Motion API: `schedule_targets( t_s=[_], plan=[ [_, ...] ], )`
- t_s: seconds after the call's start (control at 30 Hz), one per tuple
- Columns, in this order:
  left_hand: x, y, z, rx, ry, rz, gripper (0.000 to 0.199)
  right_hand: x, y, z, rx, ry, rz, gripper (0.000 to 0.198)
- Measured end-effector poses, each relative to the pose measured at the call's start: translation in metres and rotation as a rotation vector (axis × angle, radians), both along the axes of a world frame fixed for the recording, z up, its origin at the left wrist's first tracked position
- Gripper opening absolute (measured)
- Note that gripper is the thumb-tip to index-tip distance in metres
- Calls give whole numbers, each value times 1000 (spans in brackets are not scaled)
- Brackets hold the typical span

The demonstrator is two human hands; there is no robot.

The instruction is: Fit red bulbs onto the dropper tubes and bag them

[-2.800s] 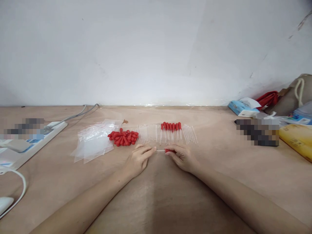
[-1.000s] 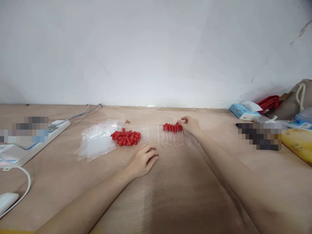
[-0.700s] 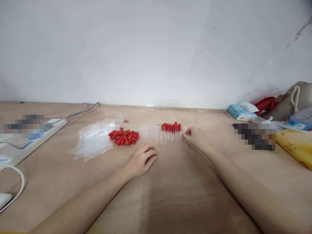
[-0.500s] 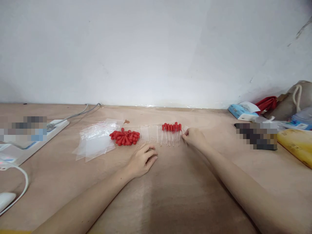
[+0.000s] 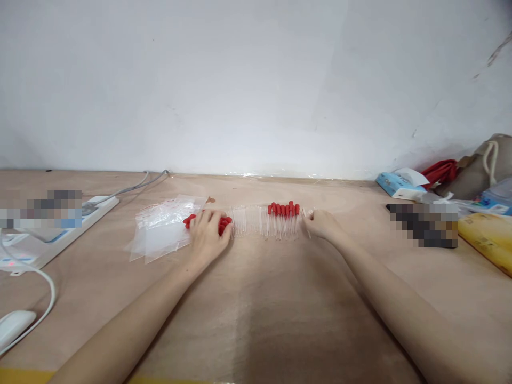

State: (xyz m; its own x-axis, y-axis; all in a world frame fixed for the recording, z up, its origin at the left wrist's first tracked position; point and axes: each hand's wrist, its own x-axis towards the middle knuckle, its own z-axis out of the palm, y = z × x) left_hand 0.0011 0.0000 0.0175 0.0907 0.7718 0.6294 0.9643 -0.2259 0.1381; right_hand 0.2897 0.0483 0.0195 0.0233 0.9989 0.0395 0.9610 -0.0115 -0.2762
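The left hand [image 5: 207, 234] has moved from in front of the clear tubes [image 5: 240, 220] onto the red bulbs [image 5: 225, 222], hiding much of their pile. The right hand [image 5: 323, 224], which earlier gripped a single bulb-topped tube, now has its fingers just right of the red-topped tubes [image 5: 282, 211].

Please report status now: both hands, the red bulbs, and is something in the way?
Left hand over red bulbs, hiding some. Right hand at clear tubes, grip unclear. Bags close beside left hand; no blockage seen.
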Motion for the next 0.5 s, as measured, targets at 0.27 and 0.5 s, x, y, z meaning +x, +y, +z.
schedule_targets(
  t_s=[0.27, 0.5],
  plan=[
    [-20, 6, 12, -186, 74, -16, 19, -18, -44, -12, 260, 526, 308, 16],
    [-21, 7, 11, -143, 97, 21, 18, -33, -57, -41, 348, 639, 425, 26]
  ],
)
